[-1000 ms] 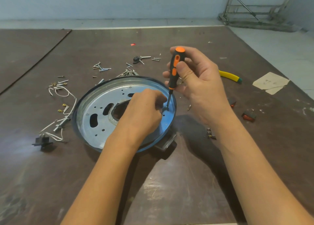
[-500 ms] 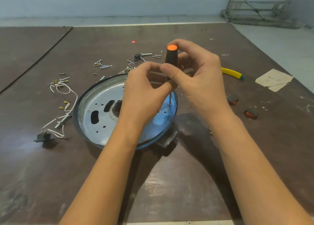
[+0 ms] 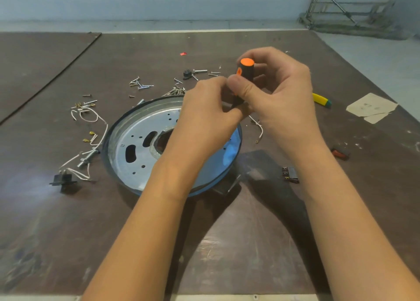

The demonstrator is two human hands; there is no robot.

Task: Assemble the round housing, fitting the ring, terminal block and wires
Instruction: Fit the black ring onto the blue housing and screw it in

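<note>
A torn beige paper scrap [image 3: 370, 107] lies flat on the dark brown wooden tabletop [image 3: 227, 244]. Just left of the scrap: a yellow plastic tool handle with a green end [image 3: 321, 99], partly hidden. Nearer the viewer than the scrap: a small red and black plastic part [image 3: 339, 153]. Far left of the scrap: a tiny red fragment [image 3: 183, 53]. Beyond the scrap, off the tabletop: a grey metal tube frame [image 3: 336, 5].

Right hand [image 3: 284, 96] is gripping the orange-capped screwdriver [image 3: 246, 70] upright, left hand [image 3: 204, 116] is pinching it lower down. Round housing [image 3: 136, 139] is sitting right under the fingers [image 3: 242, 89], loose screws [image 3: 141, 84] lying just beyond them.
</note>
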